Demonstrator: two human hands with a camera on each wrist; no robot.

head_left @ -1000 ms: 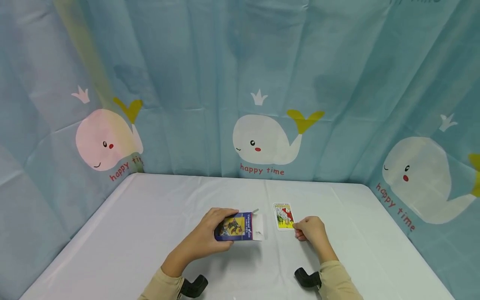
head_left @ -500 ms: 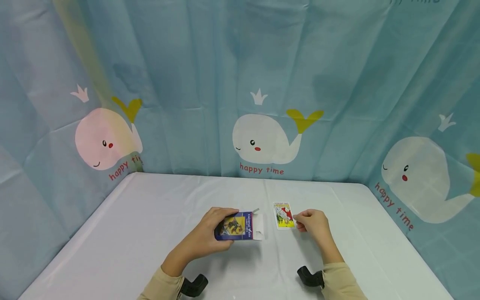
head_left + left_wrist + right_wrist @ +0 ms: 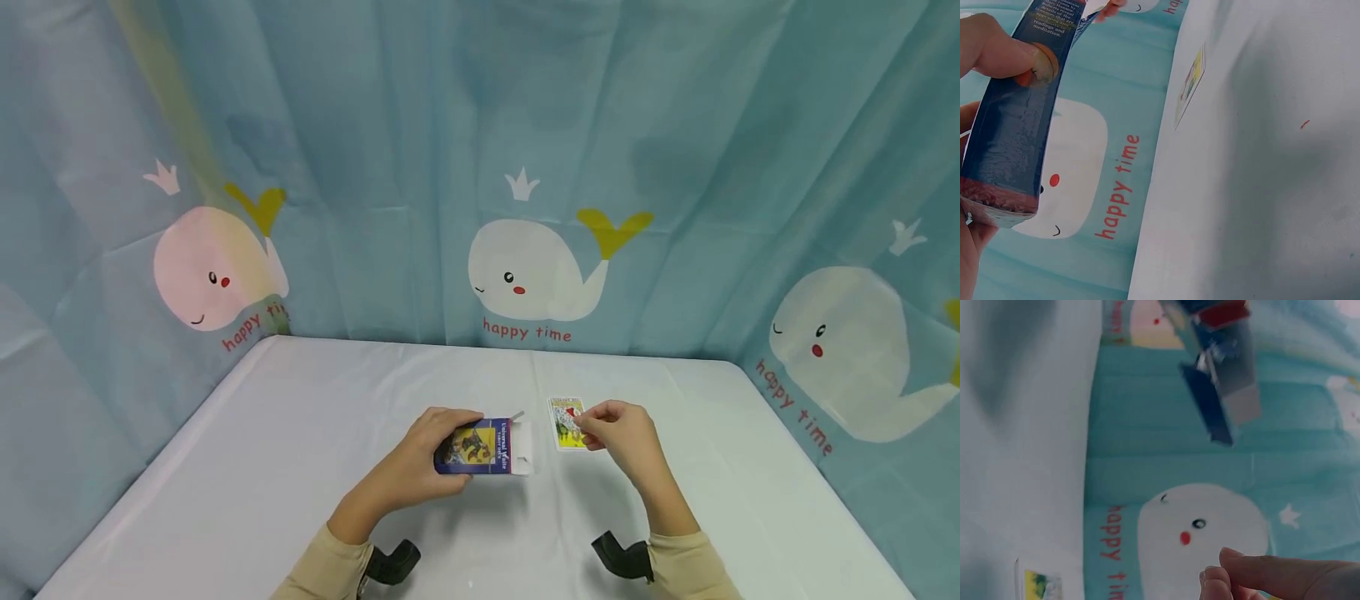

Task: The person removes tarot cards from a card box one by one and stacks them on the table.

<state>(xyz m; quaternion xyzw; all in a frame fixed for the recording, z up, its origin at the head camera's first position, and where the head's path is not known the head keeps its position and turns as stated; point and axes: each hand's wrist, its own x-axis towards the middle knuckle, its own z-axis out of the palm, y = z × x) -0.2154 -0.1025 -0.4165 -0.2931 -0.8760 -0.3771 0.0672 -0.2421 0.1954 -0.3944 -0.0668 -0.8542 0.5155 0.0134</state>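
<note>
In the head view my left hand [image 3: 416, 462] grips a blue tarot card box [image 3: 474, 447] above the table, its white flap end facing right. The left wrist view shows the thumb [image 3: 1007, 53] on the narrow side of the box [image 3: 1010, 137]. A colourful tarot card [image 3: 562, 427] lies face up to the right of the box, with a doubled pale edge. My right hand [image 3: 622, 433] is raised beside it, fingertips covering part of the card from this angle. Its fingers [image 3: 1272, 572] are loosely bent, with nothing seen between them. The box flap [image 3: 1207, 403] hangs out.
A white cloth covers the table [image 3: 300, 433]. Behind and beside it hang blue curtains [image 3: 360, 208] printed with whales. A black wrist mount [image 3: 393, 562] sits at the left sleeve, and another mount [image 3: 622, 557] at the right.
My right hand has left the card's lower right edge and moved up and to the left over it. My left hand keeps the box nearly where it was. The view has tilted slightly.
</note>
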